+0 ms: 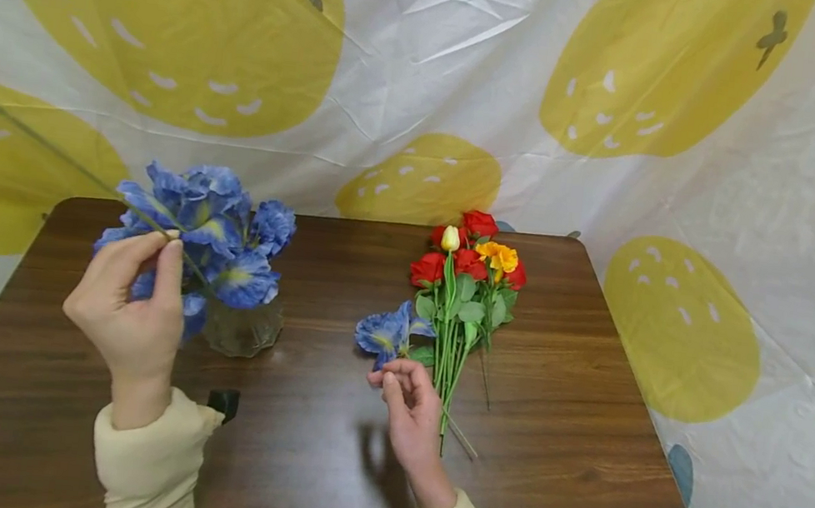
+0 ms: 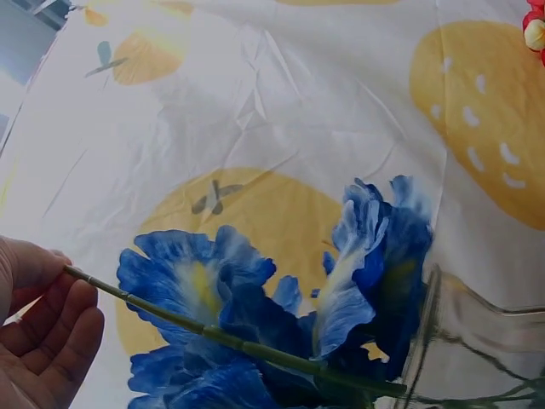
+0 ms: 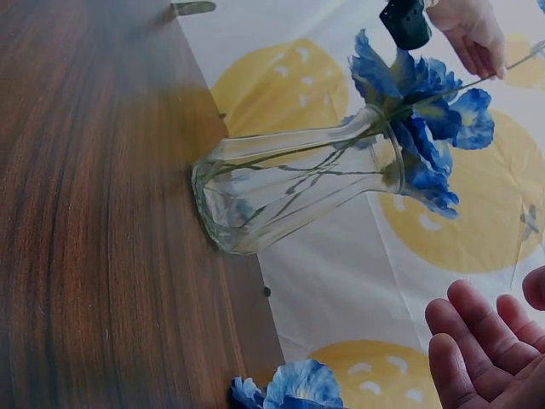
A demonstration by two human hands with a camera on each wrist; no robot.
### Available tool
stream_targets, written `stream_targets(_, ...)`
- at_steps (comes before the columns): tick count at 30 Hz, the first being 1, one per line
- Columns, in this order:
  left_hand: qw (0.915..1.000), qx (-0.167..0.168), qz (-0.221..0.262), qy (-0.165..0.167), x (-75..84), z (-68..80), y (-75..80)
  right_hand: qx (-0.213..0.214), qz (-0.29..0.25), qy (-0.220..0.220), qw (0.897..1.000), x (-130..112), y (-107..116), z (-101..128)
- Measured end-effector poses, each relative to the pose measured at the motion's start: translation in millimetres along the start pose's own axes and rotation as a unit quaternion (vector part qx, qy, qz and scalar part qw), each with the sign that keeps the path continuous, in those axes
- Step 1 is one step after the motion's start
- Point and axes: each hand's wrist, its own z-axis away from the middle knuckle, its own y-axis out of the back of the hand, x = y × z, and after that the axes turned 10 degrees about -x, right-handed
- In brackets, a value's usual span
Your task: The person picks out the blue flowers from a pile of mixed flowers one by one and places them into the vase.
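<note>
Left hand (image 1: 133,302) raised over table (image 1: 322,471), thumb and fingers pinching thin green stem (image 1: 35,140) that slants up toward upper left. Stem's lower end dipping into glass vase (image 1: 242,327), confirmed in left wrist view: stem (image 2: 213,332) passing between fingers (image 2: 51,341) and running to vase (image 2: 477,341). Blue blooms (image 1: 207,227) crowded at vase mouth, just behind the hand. Vase upright on table, left of centre.

Loose blue flower (image 1: 387,334) flat on table at centre, just beyond right hand (image 1: 411,409). Right hand low over table, fingers loosely curled, tips near loose flower; holding nothing as far as visible. Right wrist view: fingers (image 3: 477,349) relaxed, apart.

Bunch (image 1: 467,294) of red, yellow and white flowers lying right of that hand, stems toward near edge.
</note>
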Motion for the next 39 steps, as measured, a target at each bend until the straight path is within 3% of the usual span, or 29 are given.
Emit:
stream_targets(18, 0.9999, 0.001, -0.007, -0.012, -0.7, -7.1, -5.0, 0.033, 0.006, 0.013, 0.999, 15.9, 13.8, 0.8)
stream_targets(23, 0.9997, -0.019, -0.016, -0.007, -0.7, -6.0, -6.8, 0.046, 0.019, 0.004, 0.999, 13.4, 17.5, -0.7)
stream_targets(28, 0.9985, -0.042, -0.036, 0.001, -10.6, -0.8, -6.1, 0.069, 0.071, -0.012, 0.995, 4.7, 24.2, -5.3)
stream_targets(35, 0.9963, -0.061, -0.058, 0.014, -26.2, 6.5, -0.8, 0.062, 0.189, -0.060, 0.978, 34.6, 43.4, -9.0)
stream_targets(39, 0.9925, -0.099, -0.071, 0.010, -32.1, 9.8, 2.0, 0.062, 0.207, -0.059, 0.975, 42.0, 49.3, -10.8)
